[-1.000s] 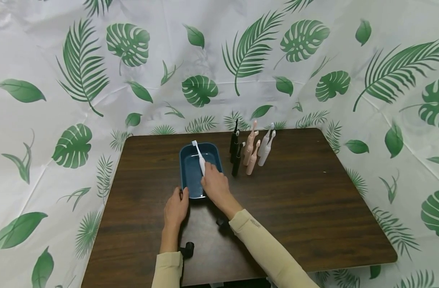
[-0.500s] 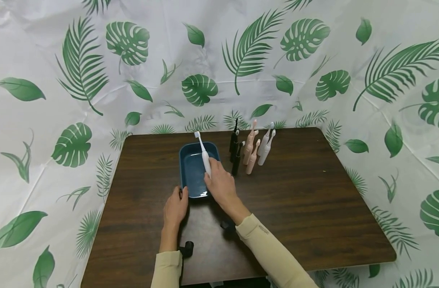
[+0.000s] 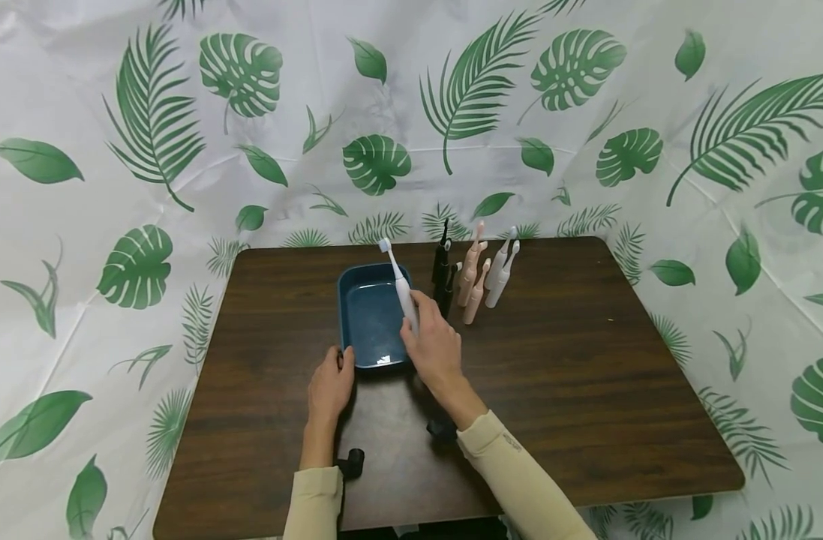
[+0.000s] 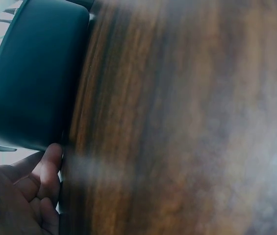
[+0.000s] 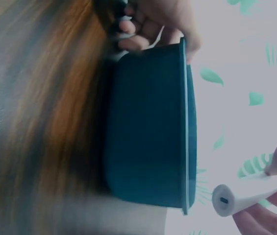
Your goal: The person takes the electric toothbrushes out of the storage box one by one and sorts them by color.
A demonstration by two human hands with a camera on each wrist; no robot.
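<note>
A white electric toothbrush [image 3: 402, 291] stands tilted in my right hand [image 3: 438, 345], pinched around the handle with its brush head up and leaning left. The right wrist view shows the round base of the toothbrush [image 5: 241, 196] beside the tray, off the table. Below and left of it lies a deep blue rectangular tray [image 3: 370, 319], bare inside where visible. My left hand [image 3: 330, 382] grips the tray's near left corner, thumb at the rim, fingers curled against the outer wall. In the left wrist view, those fingers [image 4: 50, 171] touch the bottom of the tray wall [image 4: 35, 73].
Right of the tray, several electric toothbrushes stand upright in colour groups: black [image 3: 440, 262], pink [image 3: 474, 296] and white [image 3: 500, 285]. My right hand partly covers a black one. The brown wooden table [image 3: 573, 390] backs onto a leaf-patterned sheet [image 3: 384, 75].
My right hand has moved right and slightly toward me, carrying the toothbrush from over the tray's middle to its right side. The left hand stays at the tray's corner.
</note>
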